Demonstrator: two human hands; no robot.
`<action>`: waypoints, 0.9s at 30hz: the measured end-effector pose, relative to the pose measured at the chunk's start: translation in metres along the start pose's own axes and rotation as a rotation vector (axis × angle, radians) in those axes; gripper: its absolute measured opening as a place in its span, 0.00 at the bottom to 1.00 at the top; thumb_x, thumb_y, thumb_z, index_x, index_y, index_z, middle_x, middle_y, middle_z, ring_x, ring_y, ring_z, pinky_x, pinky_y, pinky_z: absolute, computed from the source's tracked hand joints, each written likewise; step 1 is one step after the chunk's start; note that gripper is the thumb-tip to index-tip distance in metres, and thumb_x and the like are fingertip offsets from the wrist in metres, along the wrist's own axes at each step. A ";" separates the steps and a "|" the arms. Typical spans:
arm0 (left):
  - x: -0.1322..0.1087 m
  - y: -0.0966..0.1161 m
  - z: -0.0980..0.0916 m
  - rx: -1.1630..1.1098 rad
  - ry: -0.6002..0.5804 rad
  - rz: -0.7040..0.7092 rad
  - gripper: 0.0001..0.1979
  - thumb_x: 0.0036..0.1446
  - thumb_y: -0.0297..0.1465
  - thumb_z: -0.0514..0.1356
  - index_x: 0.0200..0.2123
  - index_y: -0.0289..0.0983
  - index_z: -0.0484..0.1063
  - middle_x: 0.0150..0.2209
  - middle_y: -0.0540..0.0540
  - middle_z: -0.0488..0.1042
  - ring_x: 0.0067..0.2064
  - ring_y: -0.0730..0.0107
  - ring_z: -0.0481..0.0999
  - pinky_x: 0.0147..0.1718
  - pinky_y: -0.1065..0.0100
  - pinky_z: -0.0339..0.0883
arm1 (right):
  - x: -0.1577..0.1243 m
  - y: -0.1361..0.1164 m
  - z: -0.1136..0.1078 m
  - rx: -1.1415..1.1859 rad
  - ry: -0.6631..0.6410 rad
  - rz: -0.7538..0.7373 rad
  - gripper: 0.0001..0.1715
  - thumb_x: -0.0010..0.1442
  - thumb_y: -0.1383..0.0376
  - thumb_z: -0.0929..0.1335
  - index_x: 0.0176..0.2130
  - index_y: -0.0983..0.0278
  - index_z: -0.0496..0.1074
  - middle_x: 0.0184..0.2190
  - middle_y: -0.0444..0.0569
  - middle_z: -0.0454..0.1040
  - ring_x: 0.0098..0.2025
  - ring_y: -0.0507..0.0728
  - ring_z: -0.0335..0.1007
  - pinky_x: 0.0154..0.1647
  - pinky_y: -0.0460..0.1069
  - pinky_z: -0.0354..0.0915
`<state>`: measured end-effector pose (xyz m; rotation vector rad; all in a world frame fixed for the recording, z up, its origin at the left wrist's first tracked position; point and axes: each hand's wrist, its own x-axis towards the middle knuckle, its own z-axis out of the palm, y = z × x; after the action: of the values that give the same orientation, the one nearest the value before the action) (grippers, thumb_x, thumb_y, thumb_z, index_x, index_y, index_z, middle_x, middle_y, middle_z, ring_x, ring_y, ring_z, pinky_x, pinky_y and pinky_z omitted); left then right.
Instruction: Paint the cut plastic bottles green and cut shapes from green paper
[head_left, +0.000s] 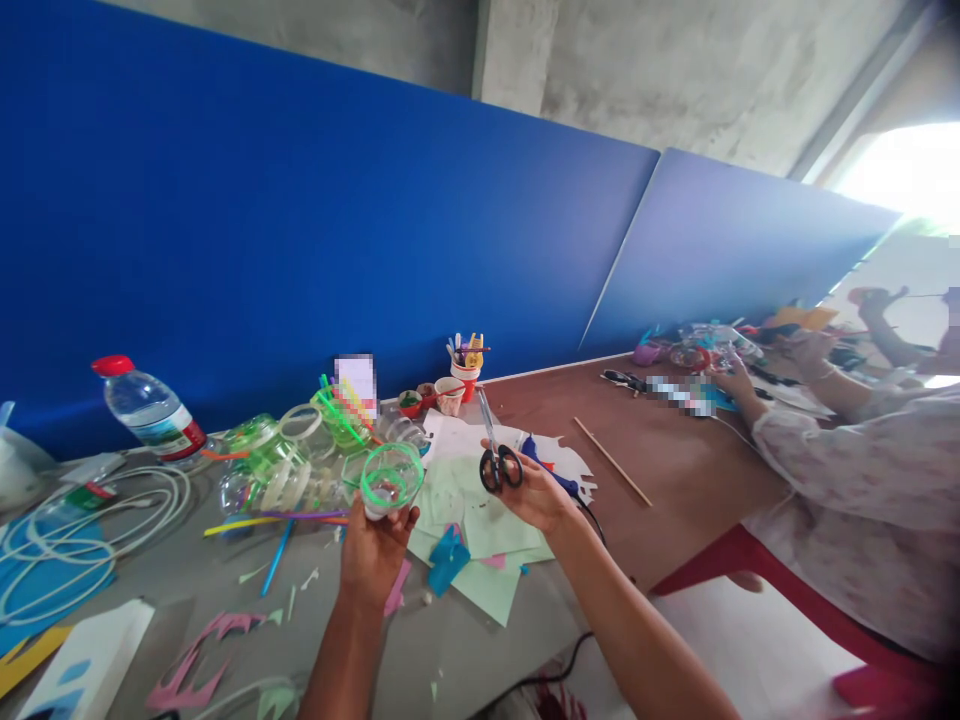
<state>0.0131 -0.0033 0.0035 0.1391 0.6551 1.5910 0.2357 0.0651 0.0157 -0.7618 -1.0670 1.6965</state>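
My left hand (373, 548) is closed around a cut clear plastic bottle base with a green rim (391, 478), held up over the table. My right hand (534, 490) grips black-handled scissors (496, 455), blades pointing up and away, just right of the bottle piece. Below both hands lie pale green and white paper sheets (480, 520) and a small blue paper scrap (448, 560).
A water bottle (150, 410) lies at the left near white cables (90, 520). Cut bottle rings and coloured straws (300, 470) crowd the middle. Cups with tools (465, 375) stand by the blue partition (300, 220). A wooden stick (611, 460) lies on the brown table. Another person's sleeve (847, 480) is at the right.
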 end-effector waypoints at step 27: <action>0.006 -0.005 -0.006 0.234 0.171 0.398 0.13 0.52 0.42 0.63 0.27 0.38 0.69 0.21 0.53 0.69 0.22 0.75 0.66 0.29 0.70 0.68 | -0.004 0.038 0.040 -0.265 -0.257 -0.124 0.33 0.48 0.44 0.71 0.43 0.67 0.74 0.22 0.43 0.62 0.23 0.49 0.53 0.23 0.46 0.51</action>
<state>0.0138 0.0003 -0.0055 0.3252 0.9937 1.9172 0.1881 0.0433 -0.0015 -0.6366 -1.5087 1.5935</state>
